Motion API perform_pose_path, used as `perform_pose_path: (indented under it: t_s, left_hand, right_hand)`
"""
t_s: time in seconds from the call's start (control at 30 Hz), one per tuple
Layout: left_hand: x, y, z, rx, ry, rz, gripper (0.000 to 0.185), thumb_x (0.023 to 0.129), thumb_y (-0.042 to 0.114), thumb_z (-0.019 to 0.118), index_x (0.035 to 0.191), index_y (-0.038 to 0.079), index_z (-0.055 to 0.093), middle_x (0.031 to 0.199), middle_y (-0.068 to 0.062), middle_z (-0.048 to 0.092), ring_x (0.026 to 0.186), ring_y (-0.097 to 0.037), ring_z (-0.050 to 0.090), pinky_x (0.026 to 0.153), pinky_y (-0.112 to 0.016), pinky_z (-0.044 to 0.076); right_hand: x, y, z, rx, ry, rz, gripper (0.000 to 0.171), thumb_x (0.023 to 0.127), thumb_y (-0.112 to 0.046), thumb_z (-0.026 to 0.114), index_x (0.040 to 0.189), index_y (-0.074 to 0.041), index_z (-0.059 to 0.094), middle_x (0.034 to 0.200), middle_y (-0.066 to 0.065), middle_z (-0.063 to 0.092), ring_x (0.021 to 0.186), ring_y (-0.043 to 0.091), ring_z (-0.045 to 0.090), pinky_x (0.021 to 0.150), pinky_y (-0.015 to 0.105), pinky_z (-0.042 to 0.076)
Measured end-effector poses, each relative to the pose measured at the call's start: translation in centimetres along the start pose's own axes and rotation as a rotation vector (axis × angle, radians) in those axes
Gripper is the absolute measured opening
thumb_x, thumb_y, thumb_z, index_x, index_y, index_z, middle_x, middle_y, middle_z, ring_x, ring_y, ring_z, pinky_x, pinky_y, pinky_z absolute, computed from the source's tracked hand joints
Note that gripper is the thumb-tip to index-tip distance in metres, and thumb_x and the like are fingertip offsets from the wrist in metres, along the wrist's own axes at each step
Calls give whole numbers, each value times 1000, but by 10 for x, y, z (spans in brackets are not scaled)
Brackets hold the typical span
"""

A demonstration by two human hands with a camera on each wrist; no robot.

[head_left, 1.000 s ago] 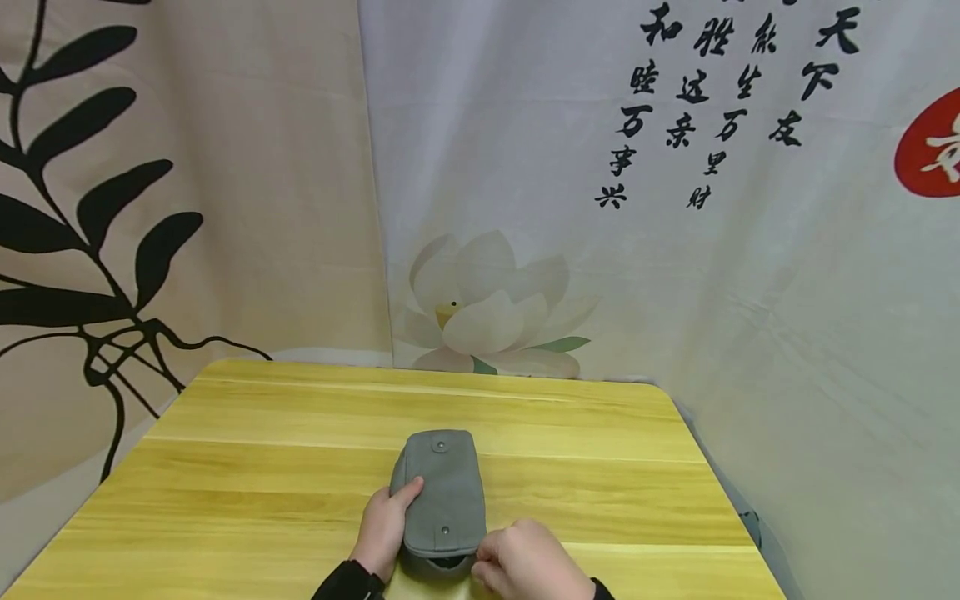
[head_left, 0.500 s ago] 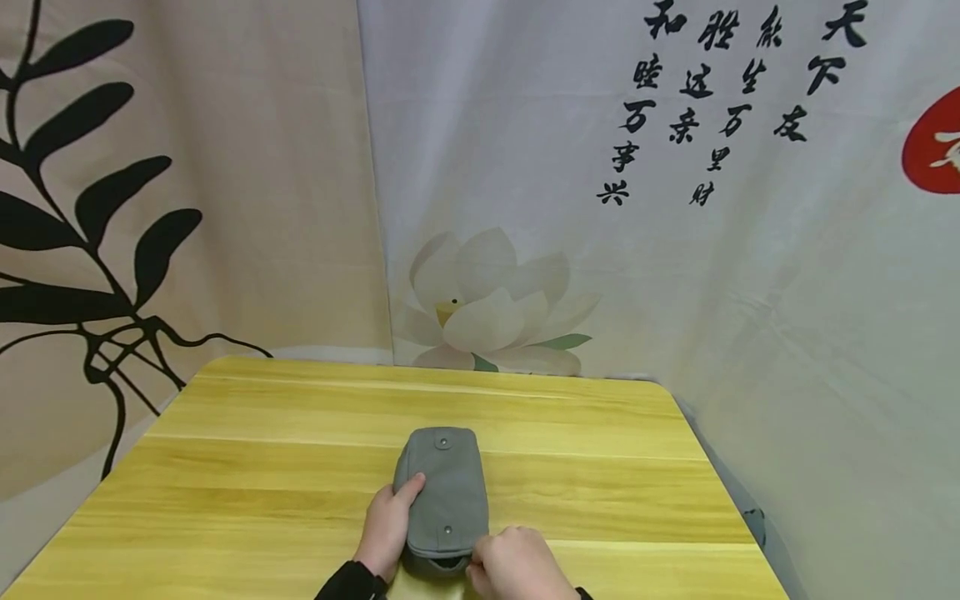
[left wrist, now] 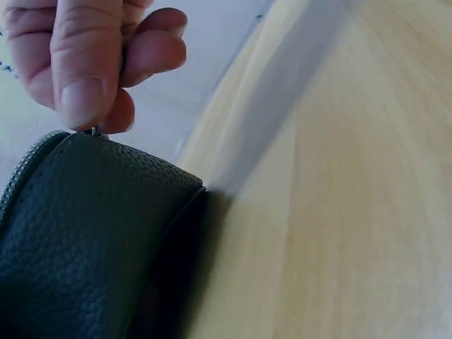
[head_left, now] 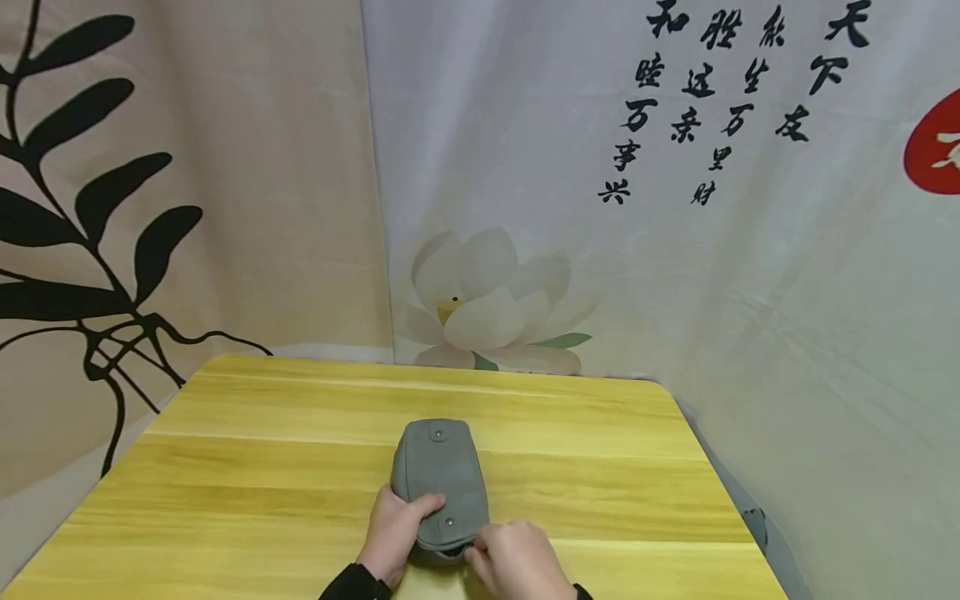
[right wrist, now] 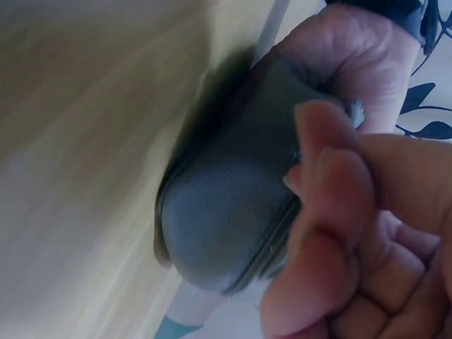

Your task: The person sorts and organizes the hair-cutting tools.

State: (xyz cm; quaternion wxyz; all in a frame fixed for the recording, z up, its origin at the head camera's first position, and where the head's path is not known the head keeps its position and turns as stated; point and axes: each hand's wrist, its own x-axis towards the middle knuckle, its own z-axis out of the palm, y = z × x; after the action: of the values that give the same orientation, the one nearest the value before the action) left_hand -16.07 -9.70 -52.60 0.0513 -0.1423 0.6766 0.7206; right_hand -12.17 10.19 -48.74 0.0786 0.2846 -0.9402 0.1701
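Left hand (head_left: 396, 533) low in the head view, just left of centre, thumb stretched rightward toward mid-frame, other fingers hidden from view. Dark sleeve (head_left: 348, 583) at the bottom edge under it. Right hand (head_left: 516, 560) at bottom centre, right of the left, knuckles up, fingers curled, tips pinched together at its left side. In the left wrist view, right fingertips (left wrist: 85, 99) in the upper left, pressed together in a pinch. In the right wrist view, right fingers (right wrist: 339, 212) bunched at the right side, left hand (right wrist: 353, 56) curled in the upper right.

Fingers (left wrist: 88, 60) maybe on pouch (left wrist: 78, 240) zip
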Motion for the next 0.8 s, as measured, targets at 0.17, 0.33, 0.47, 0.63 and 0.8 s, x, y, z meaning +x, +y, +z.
perform_pose_path:
  t_s: [0.17,0.33,0.47,0.63,0.8]
  left_hand:
    - [0,1,1,-4,6,-5,74,90,18,79,143,-11,37,135,-30,57,117,-33,67,101,-45,58]
    - [-2,3,2,-7,-55,-37,76,92,21,77,146,-11,33,139,-30,53,121,-35,63,106,-49,54]
    - [-3,4,3,-5,-69,-64,80,93,24,75,148,-11,29,142,-31,50,125,-38,60,109,-51,51]
    - [-6,3,6,-5,-23,-92,83,93,25,72,151,-13,27,145,-33,48,129,-41,56,111,-55,49]
    - [-9,0,15,-12,15,-60,82,92,23,70,150,-15,25,144,-34,45,130,-42,56,111,-55,50]
  right_hand:
    - [1,-4,2,-57,26,-117,29,92,-29,82,67,-25,69,57,-15,62,48,-5,48,49,12,36]
    - [2,-14,1,-70,-77,-126,32,93,-28,82,65,-24,66,53,-15,52,44,-6,40,47,12,33]
    - [3,-17,-1,-53,-166,-103,34,95,-29,80,65,-23,65,53,-14,47,44,-4,37,47,14,32]
    - [2,-17,0,-28,-183,-102,33,97,-31,77,67,-24,67,53,-15,50,45,-6,38,48,13,33]
    - [1,-18,5,71,-94,-195,30,98,-26,76,69,-23,67,55,-16,54,48,-14,33,48,6,30]
